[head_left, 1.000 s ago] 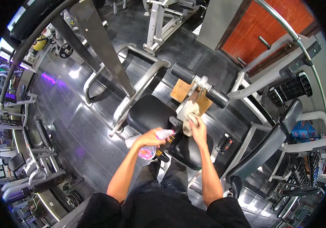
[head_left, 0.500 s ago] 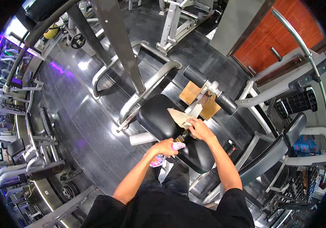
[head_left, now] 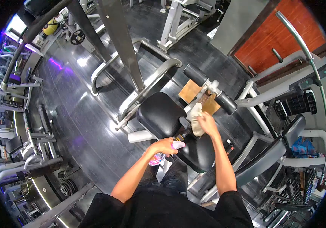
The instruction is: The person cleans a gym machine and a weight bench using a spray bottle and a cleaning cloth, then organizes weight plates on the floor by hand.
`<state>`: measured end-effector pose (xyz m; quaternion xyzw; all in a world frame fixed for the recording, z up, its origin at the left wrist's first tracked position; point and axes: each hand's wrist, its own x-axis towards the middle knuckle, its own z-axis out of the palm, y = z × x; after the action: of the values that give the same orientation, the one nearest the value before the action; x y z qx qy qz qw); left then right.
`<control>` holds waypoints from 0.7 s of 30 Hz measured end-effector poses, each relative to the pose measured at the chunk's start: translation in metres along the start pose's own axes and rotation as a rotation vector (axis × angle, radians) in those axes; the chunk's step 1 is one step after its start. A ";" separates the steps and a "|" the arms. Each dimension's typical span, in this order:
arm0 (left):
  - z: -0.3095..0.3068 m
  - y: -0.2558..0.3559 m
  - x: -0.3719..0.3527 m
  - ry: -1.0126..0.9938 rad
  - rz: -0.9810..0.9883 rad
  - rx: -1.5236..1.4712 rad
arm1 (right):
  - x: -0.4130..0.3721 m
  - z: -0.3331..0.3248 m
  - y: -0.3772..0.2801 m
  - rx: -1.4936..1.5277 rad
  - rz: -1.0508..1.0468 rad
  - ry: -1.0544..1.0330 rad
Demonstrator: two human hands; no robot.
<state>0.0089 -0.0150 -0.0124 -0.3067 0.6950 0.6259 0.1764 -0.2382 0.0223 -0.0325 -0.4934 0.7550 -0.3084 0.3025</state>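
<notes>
Below the middle of the view, my left hand [head_left: 163, 146] is wrapped round a spray bottle [head_left: 155, 160] with a pink-and-white trigger head; its colourful lower part shows under the hand. My right hand [head_left: 207, 124] grips a pale beige cloth [head_left: 195, 114], which hangs by the grey metal post at the front of an exercise machine. Two black padded seat sections flank that post: the larger seat pad [head_left: 159, 114] lies on the left, and the other seat pad [head_left: 197, 155] is under the cloth's lower end.
Beyond the cloth are two black foam rollers [head_left: 195, 75] on a grey bar and a wooden board [head_left: 188, 91]. A grey tubular frame [head_left: 144, 86] rises at the upper left. To the right stands a padded bench [head_left: 263, 157]; a weight plate [head_left: 68, 187] is at the lower left.
My right hand has moved right and up, taking the cloth off the left seat pad towards the metal post. The left hand and spray bottle have hardly moved.
</notes>
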 end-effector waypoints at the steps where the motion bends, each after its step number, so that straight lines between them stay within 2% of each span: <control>1: 0.003 -0.008 0.004 0.008 -0.058 -0.006 | 0.014 0.029 0.021 -0.054 -0.103 -0.087; 2: 0.002 -0.010 0.007 0.010 -0.057 -0.006 | 0.025 0.055 0.040 -0.111 -0.208 -0.175; 5: 0.002 -0.008 0.005 0.002 -0.065 0.007 | 0.020 0.068 0.009 -0.182 -0.168 -0.456; 8: -0.001 0.001 -0.001 -0.056 -0.110 0.049 | 0.017 0.056 0.018 -0.161 -0.169 -0.439; 10: 0.004 -0.010 0.005 0.035 -0.042 -0.004 | 0.004 0.039 0.010 -0.199 -0.191 -0.383; 12: 0.005 -0.014 0.006 0.029 -0.037 -0.028 | -0.012 0.028 0.010 -0.193 -0.209 -0.243; 13: 0.005 -0.013 0.007 0.021 -0.026 -0.044 | -0.022 0.024 0.006 -0.197 -0.150 -0.176; 17: 0.002 -0.011 0.005 0.004 -0.024 -0.120 | -0.067 0.010 0.004 -0.168 0.002 -0.124; 18: 0.001 -0.008 0.004 -0.002 -0.020 -0.119 | -0.080 0.015 0.014 -0.190 -0.148 -0.050; 20: -0.001 -0.001 -0.001 0.008 -0.106 -0.126 | -0.102 0.012 0.003 -0.358 -0.209 -0.135; 21: -0.002 0.001 -0.003 0.004 -0.099 -0.119 | -0.107 0.013 0.002 -0.327 -0.177 -0.127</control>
<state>0.0102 -0.0164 -0.0094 -0.3518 0.6409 0.6560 0.1874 -0.1945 0.1203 -0.0258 -0.6188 0.7282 -0.1751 0.2372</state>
